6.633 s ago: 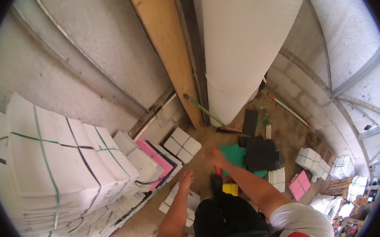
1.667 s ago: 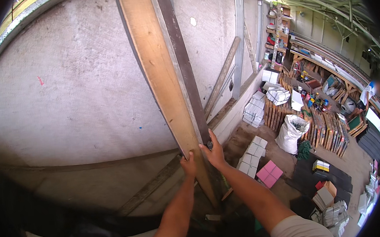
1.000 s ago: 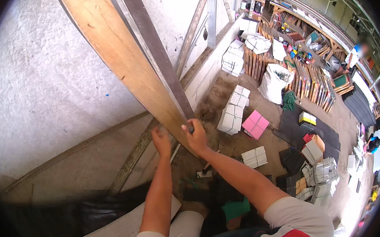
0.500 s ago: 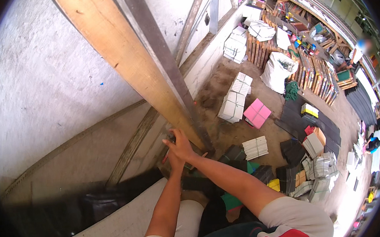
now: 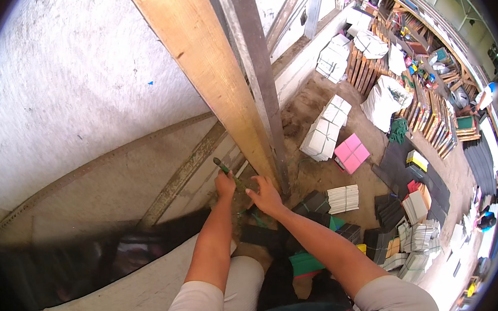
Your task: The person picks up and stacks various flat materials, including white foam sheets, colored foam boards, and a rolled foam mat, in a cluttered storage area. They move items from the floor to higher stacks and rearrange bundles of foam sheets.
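Observation:
My left hand point(image 5: 225, 184) is closed around a slim green stick-like tool point(image 5: 239, 184), whose dark rounded end points up past the fingers; I cannot make out its exact kind. Just to the right, my right hand point(image 5: 266, 197) is apart from the left, thumb and fingers spread, with nothing visible in it. Beyond both hands a tall wooden plank point(image 5: 214, 71) leans beside a dark upright post point(image 5: 257, 68). Below the hands lie dark pieces and green strands, partly hidden by my arms.
To the right on the floor are a tied white stack point(image 5: 325, 130), a tied pink stack point(image 5: 351, 154) and a bundle of white sheets point(image 5: 343, 199). A white sack point(image 5: 381, 108) stands farther off near rows of boards. A pale board point(image 5: 125, 291) lies at the lower left.
My hands were together, one over the other; now they are apart, the right one opened and to the right. The green tool has come into sight in my left hand. The whole view has shifted.

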### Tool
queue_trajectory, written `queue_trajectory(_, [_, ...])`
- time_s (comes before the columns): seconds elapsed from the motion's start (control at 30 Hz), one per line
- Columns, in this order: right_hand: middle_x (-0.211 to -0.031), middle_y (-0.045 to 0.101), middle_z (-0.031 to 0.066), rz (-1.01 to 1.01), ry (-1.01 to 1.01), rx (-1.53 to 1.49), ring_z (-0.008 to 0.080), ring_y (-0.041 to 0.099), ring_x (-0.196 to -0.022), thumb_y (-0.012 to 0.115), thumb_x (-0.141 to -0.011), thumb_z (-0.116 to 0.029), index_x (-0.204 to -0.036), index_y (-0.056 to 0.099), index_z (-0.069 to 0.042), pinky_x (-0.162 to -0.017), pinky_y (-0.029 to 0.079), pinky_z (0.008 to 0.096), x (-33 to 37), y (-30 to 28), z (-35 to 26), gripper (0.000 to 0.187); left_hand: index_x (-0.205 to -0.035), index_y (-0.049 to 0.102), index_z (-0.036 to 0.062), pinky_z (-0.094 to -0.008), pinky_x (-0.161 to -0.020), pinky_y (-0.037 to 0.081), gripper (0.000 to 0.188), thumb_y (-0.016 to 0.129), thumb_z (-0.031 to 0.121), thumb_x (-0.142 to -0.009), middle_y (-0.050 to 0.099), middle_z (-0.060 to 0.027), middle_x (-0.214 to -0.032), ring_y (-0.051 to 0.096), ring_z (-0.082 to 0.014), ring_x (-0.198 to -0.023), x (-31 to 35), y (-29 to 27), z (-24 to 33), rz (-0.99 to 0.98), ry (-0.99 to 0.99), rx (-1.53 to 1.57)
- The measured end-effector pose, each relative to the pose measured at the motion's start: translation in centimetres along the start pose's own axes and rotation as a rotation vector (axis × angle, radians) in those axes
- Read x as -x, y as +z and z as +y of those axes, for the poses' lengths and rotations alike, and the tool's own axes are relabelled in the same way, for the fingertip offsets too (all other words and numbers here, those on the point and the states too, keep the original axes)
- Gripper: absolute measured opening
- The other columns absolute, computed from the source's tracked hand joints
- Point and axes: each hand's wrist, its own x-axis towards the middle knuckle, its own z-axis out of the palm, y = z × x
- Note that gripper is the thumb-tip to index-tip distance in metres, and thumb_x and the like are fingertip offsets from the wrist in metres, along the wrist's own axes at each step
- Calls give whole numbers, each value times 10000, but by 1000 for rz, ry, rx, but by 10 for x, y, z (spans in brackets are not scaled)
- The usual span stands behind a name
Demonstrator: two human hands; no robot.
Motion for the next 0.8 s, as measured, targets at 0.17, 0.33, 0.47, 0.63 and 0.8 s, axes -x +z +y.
queue_trajectory(0.17, [-1252, 559, 175, 35, 35, 26, 305, 650, -992, 733, -961, -294, -1374, 568, -64, -893, 525, 426, 6, -10, 19, 501, -1163, 642, -61, -524, -756, 537, 348, 643, 262, -1034, 713, -242, -897, 704, -413, -829, -25, 0, 24, -92, -109, 36])
queue_trajectory(0.33, [-1200, 576, 177, 39, 33, 70, 290, 671, -930, 740, -959, -284, -1340, 582, -46, -849, 535, 415, 13, -9, 33, 477, -1110, 626, -16, -525, -618, 542, 260, 621, 238, -1055, 682, -191, -772, 672, -354, -652, -52, 16, 27, 25, -22, 108])
queue_trajectory(0.47, [-1157, 585, 180, 52, 12, 63, 286, 673, -880, 750, -947, -261, -1301, 588, -22, -822, 536, 410, 16, -8, 51, 457, -1116, 618, -31, -528, -630, 549, 292, 620, 255, -1059, 687, -199, -794, 680, -345, -664, -76, 33, 37, 18, 16, 95])
queue_trajectory(0.63, [-1131, 591, 175, 75, 49, 90, 278, 669, -849, 755, -942, -248, -1278, 594, -23, -804, 535, 406, 16, -13, 63, 436, -1275, 610, -60, -488, -676, 569, 360, 591, 239, -1076, 713, -198, -864, 691, -341, -719, -100, 49, 52, -147, -115, 39])
queue_trajectory(0.8, [-1241, 591, 175, 29, 88, 100, 344, 695, -990, 713, -966, -287, -1342, 575, -66, -870, 542, 448, 13, -17, 71, 458, -1567, 383, -23, -454, -930, 568, 559, 543, 243, -1102, 647, -195, -1336, 663, -302, -1140, -106, 64, 56, -231, -190, 852])
